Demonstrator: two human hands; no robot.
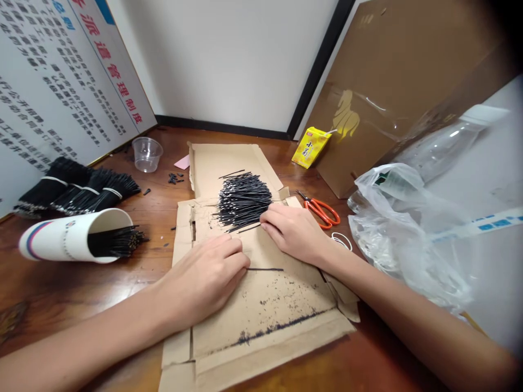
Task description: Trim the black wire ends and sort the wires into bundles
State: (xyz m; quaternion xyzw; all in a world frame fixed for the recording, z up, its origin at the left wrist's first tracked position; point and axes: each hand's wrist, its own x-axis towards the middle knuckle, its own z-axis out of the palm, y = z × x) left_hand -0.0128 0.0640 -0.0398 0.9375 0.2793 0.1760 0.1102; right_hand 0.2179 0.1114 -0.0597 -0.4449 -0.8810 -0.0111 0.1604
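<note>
A heap of thin black wires (245, 198), many with pale shiny tips, lies on a flattened piece of cardboard (229, 343). My left hand (212, 272) rests low over the cardboard, its fingers closed around one end of a single black wire (265, 269) that points right. At the heap's lower right edge, my right hand (292, 228) has thumb and fingertips pinched together at the end of another wire (248, 228). The fingertips of both hands are partly hidden. Black crumbs are scattered over the cardboard below the hands.
Orange-handled scissors (322, 211) and white bands lie right of the cardboard, beside a plastic bag (404, 234). On the left are a white paper cup (65, 238) on its side with wires inside, banded wire bundles (87, 188) and a clear cup (147, 154). A yellow drink carton (310, 148) stands behind.
</note>
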